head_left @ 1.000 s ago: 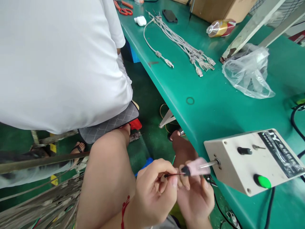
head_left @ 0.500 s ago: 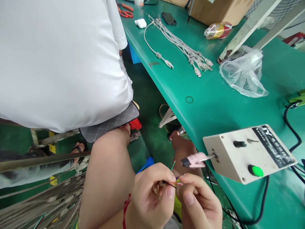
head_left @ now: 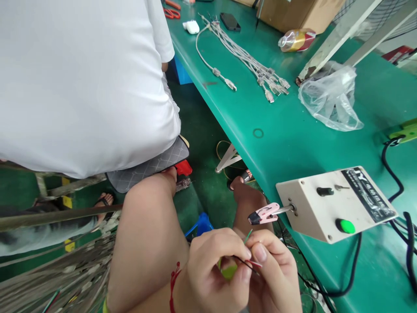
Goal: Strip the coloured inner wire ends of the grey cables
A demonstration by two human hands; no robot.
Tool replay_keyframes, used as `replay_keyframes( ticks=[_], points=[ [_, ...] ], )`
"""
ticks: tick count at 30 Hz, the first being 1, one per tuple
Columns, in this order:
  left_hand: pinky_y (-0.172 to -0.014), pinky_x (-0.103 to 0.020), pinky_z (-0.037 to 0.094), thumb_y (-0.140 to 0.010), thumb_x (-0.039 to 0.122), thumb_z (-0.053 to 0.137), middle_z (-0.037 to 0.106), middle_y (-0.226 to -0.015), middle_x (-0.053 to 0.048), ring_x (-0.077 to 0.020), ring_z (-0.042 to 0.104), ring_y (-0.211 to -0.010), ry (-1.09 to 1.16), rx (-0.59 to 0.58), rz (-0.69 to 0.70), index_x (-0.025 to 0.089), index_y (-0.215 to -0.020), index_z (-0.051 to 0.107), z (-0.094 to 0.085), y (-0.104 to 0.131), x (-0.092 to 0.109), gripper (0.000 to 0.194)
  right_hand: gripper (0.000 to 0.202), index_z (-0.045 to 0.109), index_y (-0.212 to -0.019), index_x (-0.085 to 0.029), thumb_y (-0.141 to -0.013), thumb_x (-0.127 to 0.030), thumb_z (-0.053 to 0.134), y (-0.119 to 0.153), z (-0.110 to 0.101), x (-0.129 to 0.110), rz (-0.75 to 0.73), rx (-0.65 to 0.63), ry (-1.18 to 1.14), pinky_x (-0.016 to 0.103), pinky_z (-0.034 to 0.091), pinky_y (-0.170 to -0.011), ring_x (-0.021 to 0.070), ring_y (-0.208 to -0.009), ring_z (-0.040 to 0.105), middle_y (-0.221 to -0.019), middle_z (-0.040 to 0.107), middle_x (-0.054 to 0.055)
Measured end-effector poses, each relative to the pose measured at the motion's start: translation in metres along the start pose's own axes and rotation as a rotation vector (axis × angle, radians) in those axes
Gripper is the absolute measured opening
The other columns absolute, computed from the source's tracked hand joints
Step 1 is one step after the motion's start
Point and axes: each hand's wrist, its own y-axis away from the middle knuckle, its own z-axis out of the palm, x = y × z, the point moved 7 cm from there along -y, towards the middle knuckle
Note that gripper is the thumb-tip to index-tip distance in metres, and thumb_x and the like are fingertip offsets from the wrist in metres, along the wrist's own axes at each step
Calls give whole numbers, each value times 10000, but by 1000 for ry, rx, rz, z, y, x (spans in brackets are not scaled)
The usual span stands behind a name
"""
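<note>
Above my lap, both hands are pinched close together on thin coloured wires (head_left: 254, 263); green, black, red and white ends show between the fingers. My left hand (head_left: 218, 269), with a red string bracelet on its wrist, is closed with thumb and forefinger on the wires. Facing it, my right hand (head_left: 278, 269) is closed too, its thumb and forefinger at the wire tips. Just beyond the fingers, a pink clip (head_left: 265, 213) sits on the metal shaft of a beige box (head_left: 302, 213) with a green button. The rest of the wires is hidden by my hands.
The green table (head_left: 293, 134) carries a bundle of USB cables (head_left: 244, 56), a phone (head_left: 230, 21), a plastic bottle (head_left: 297, 40) and a clear bag (head_left: 330, 98). A person in a white shirt (head_left: 84, 82) sits at the left. Many cables (head_left: 61, 278) lie at the lower left.
My hands have shifted a little to the right and closer together, and my right fingers now pinch nearer the wires. The pink clip has turned on its shaft. The view has moved slightly.
</note>
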Motion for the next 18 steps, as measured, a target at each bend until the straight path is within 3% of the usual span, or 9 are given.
replay_keyframes(
  ticks=[5, 8, 10, 12, 15, 18],
  points=[
    [-541, -223, 498, -1154, 307, 666, 696, -745, -11, -131, 612, -565, 7, 32, -68, 242, -1083, 672, -1, -2, -3, 97, 367, 888, -913, -223, -1023, -568, 823, -6, -7, 8, 25, -24, -55, 264, 412, -556, 112, -527, 385, -575, 525, -37],
    [-497, -199, 456, -1173, 352, 661, 714, -769, -13, -113, 589, -550, 33, 64, -132, 253, -1063, 668, -2, -5, -5, 147, 331, 877, -922, -245, -1009, -555, 802, -19, -7, 2, 39, 21, -103, 333, 507, -676, 187, -664, 526, -672, 587, 10],
    [-470, -196, 418, -1172, 350, 662, 732, -800, -21, -98, 551, -531, 50, 71, -151, 252, -1058, 676, -1, -7, -6, 150, 330, 889, -1120, -262, -966, -548, 829, -27, -5, -2, 49, 21, -154, 376, 545, -729, 214, -717, 559, -759, 628, 23],
    [-463, -194, 401, -1172, 341, 663, 724, -798, -22, -92, 536, -526, 60, 66, -168, 246, -1051, 684, 0, -8, -8, 155, 499, 857, -1324, -271, -928, -575, 863, -33, -2, -5, 61, 10, -192, 384, 552, -708, 202, -683, 532, -803, 637, 16],
    [-464, -188, 387, -1182, 333, 660, 698, -785, -19, -106, 591, -565, 85, 61, -202, 245, -1064, 687, 0, -8, -13, 150, 416, 881, -1284, -284, -973, -562, 868, -38, 3, -7, 61, -18, -252, 293, 445, -553, 143, -557, 372, -671, 520, -43],
    [-453, -196, 364, -1179, 346, 666, 639, -757, 3, -110, 536, -549, 83, 48, -237, 257, -1083, 691, -1, -8, -19, 133, 310, 912, -1197, -279, -1053, -543, 838, -41, 10, -9, 22, -67, -290, 238, 240, -442, 109, -487, 149, -550, 245, -118]
  ],
)
